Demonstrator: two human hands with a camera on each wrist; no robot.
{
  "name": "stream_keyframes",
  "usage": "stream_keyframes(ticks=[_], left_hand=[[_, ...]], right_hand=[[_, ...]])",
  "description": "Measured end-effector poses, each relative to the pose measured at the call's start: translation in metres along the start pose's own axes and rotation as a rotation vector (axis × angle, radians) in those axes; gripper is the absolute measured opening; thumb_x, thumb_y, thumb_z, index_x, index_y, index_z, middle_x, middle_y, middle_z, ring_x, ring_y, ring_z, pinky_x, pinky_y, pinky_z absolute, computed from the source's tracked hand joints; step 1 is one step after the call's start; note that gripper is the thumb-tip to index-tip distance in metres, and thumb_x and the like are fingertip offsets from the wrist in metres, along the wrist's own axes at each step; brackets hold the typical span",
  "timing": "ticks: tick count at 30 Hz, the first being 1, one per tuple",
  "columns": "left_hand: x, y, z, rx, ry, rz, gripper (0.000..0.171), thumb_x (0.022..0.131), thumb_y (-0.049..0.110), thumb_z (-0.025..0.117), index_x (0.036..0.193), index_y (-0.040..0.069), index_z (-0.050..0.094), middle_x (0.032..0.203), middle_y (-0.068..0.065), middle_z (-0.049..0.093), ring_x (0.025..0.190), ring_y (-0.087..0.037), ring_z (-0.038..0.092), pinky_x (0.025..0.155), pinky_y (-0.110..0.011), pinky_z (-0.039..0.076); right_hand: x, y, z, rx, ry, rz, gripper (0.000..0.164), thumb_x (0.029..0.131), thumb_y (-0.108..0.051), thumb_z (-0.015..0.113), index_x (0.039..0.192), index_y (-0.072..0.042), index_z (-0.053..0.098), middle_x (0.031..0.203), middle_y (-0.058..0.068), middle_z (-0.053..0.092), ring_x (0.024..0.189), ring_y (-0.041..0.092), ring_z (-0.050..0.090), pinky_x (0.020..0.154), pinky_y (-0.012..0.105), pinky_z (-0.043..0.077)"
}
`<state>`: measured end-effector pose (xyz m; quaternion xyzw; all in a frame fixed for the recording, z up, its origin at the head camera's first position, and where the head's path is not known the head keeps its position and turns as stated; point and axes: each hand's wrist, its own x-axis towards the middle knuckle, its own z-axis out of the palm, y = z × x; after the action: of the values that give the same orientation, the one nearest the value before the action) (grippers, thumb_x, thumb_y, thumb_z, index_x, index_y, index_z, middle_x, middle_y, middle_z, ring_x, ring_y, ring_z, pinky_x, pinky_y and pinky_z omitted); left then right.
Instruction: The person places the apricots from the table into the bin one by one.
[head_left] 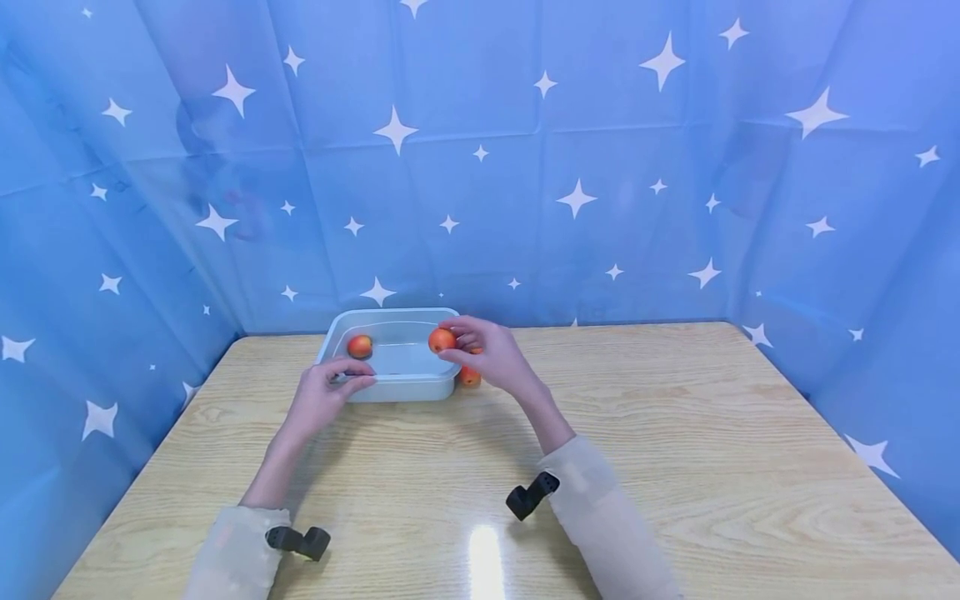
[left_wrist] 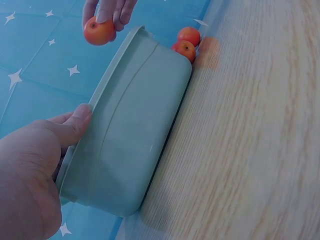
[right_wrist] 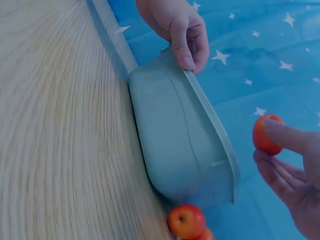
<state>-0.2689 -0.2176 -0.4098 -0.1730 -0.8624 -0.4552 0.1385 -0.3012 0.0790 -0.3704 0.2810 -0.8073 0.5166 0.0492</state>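
Two likely risks, with left hand (head_left: 322, 398) gripping the near rim of the tub (head_left: 412, 390) and right hand (head_left: 495, 352) pinching a red fruit (head_left: 441, 340) above rim level, right end: slipping through a slack pinch, or bouncing after too high a release.

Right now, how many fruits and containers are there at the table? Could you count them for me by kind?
Fruits: 4 (held fruit in the right hand, inside fruit in the container, two outer fruits beside it)
Containers: 1
Total: 5
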Motion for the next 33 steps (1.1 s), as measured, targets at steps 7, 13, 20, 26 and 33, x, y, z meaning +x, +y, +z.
stream_keyframes(ticks=[7, 13, 20, 26, 33], left_hand=[[-0.001, 0.000, 0.000, -0.002, -0.002, -0.001, 0.009, 0.093, 0.014, 0.075, 0.100, 0.007, 0.077, 0.097, -0.001, 0.073, 0.095, -0.018, 0.063, 0.079, -0.026, 0.051], [0.000, 0.001, 0.000, -0.009, -0.002, -0.007, 0.010, 0.093, 0.012, 0.075, 0.100, 0.006, 0.076, 0.097, -0.003, 0.073, 0.094, -0.020, 0.063, 0.078, -0.024, 0.050], [0.001, 0.000, 0.000, 0.002, -0.008, -0.023, 0.012, 0.094, 0.014, 0.074, 0.102, 0.005, 0.076, 0.099, -0.004, 0.073, 0.097, -0.021, 0.063, 0.080, -0.025, 0.050], [0.001, 0.000, 0.000, 0.004, -0.006, -0.028, 0.011, 0.094, 0.013, 0.074, 0.101, 0.005, 0.076, 0.099, -0.004, 0.073, 0.097, -0.021, 0.063, 0.080, -0.025, 0.049], [0.000, 0.001, 0.000, 0.017, -0.012, -0.039, 0.011, 0.094, 0.013, 0.074, 0.103, 0.006, 0.076, 0.100, -0.004, 0.073, 0.098, -0.021, 0.063, 0.080, -0.025, 0.049]], right_hand=[[0.002, -0.002, 0.010, -0.008, -0.023, 0.036, 0.043, 0.090, -0.018, 0.079, 0.131, -0.010, 0.066, 0.117, 0.007, 0.068, 0.096, 0.019, 0.066, 0.084, 0.031, 0.055], [0.002, 0.003, 0.013, 0.000, -0.038, 0.036, 0.047, 0.090, -0.016, 0.079, 0.133, -0.006, 0.064, 0.115, 0.010, 0.068, 0.094, 0.020, 0.066, 0.082, 0.030, 0.055], [0.002, 0.005, 0.013, 0.014, -0.039, 0.043, 0.045, 0.092, -0.020, 0.077, 0.135, -0.012, 0.063, 0.115, 0.014, 0.068, 0.098, 0.020, 0.067, 0.085, 0.034, 0.055], [0.001, 0.005, 0.010, 0.014, -0.028, 0.052, 0.043, 0.093, -0.022, 0.076, 0.134, -0.014, 0.064, 0.115, 0.011, 0.068, 0.099, 0.020, 0.067, 0.087, 0.033, 0.055], [0.000, 0.006, 0.001, 0.014, -0.006, 0.028, 0.041, 0.094, -0.022, 0.075, 0.132, -0.012, 0.064, 0.115, 0.011, 0.068, 0.101, 0.022, 0.066, 0.091, 0.040, 0.053]])
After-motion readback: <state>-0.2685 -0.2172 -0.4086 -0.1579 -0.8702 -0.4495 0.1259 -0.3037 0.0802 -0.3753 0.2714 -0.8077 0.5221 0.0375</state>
